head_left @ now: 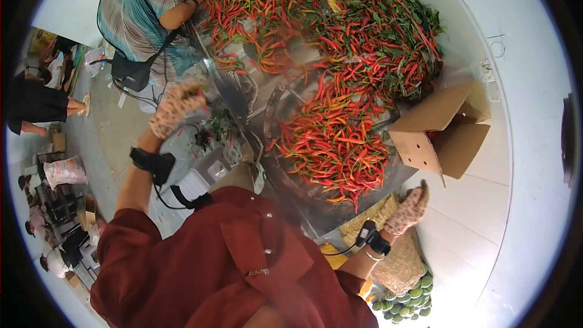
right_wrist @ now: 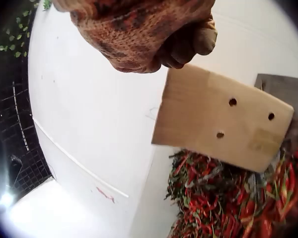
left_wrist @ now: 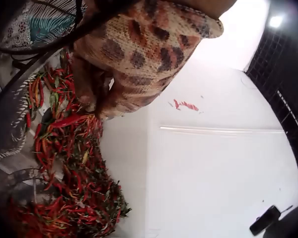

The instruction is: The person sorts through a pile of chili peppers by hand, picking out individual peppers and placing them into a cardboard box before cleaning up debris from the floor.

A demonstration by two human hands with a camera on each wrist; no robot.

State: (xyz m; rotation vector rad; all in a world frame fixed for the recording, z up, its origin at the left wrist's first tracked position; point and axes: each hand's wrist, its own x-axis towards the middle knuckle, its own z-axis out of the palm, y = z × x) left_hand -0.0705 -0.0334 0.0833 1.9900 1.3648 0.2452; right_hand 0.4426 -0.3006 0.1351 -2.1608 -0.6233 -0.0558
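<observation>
In the head view my left hand (head_left: 177, 109), in a spotted knit glove, is raised left of the table's edge. Seen from the left wrist, its thumb and finger pinch a red chili pepper (left_wrist: 69, 120) near the stem end. My right hand (head_left: 408, 211), gloved alike, hangs over the table's near right side, just below a cardboard box (head_left: 419, 140) with flaps up. Its fingers are loosely bent with nothing showing in them. Between the hands, a heap of red chilies (head_left: 340, 152) lies on the dark table (head_left: 282, 197).
A bigger pile of chilies with leaves (head_left: 388, 42) covers the far side. Another person (head_left: 146, 18) in a striped teal garment reaches in at the far left. A woven sack (head_left: 395, 261) and round green fruits (head_left: 407, 304) stand near right. A white wall (head_left: 522, 146) borders the right.
</observation>
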